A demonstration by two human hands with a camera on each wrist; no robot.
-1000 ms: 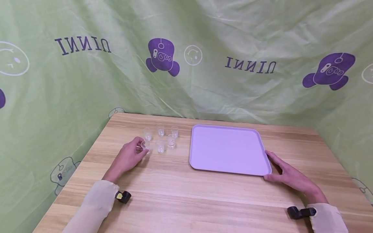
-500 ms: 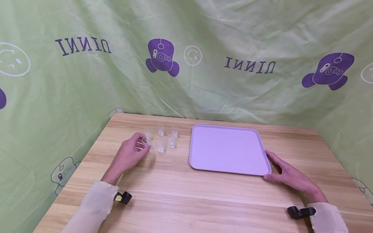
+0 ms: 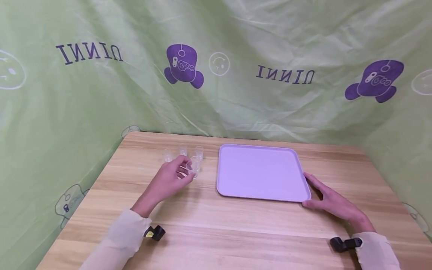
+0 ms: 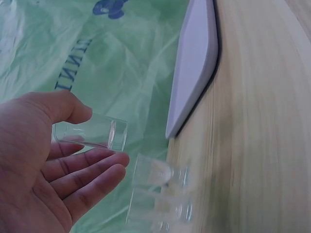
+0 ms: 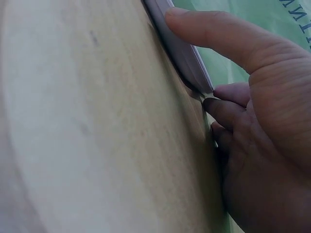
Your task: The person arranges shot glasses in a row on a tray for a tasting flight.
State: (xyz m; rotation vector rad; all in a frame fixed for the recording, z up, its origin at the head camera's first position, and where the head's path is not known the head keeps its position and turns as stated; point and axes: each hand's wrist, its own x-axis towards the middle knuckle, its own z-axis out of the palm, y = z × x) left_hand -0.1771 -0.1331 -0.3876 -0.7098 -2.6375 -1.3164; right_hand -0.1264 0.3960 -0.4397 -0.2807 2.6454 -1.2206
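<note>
In the head view my left hand (image 3: 168,180) pinches a small clear glass (image 3: 191,168) between thumb and fingers. The left wrist view shows this glass (image 4: 99,132) raised and lying sideways in the picture, under the thumb of my left hand (image 4: 53,155). Several similar glasses, one of them (image 3: 199,153), stand just behind the hand, which partly covers the group. A lilac tray (image 3: 261,172) lies flat to the right. My right hand (image 3: 337,204) rests at its near right corner, thumb and fingers spread along the tray's rim (image 5: 187,58).
The wooden table (image 3: 236,240) stretches in front of the tray and along both sides. A green printed curtain (image 3: 236,105) hangs behind the table and on both sides. Each sleeve has a small black camera at its wrist, the left one (image 3: 156,233) near the table.
My left hand has moved right with the glass it grips, now close to the glasses right of where it was. My right hand stays at the tray corner; the head view has shifted slightly.
</note>
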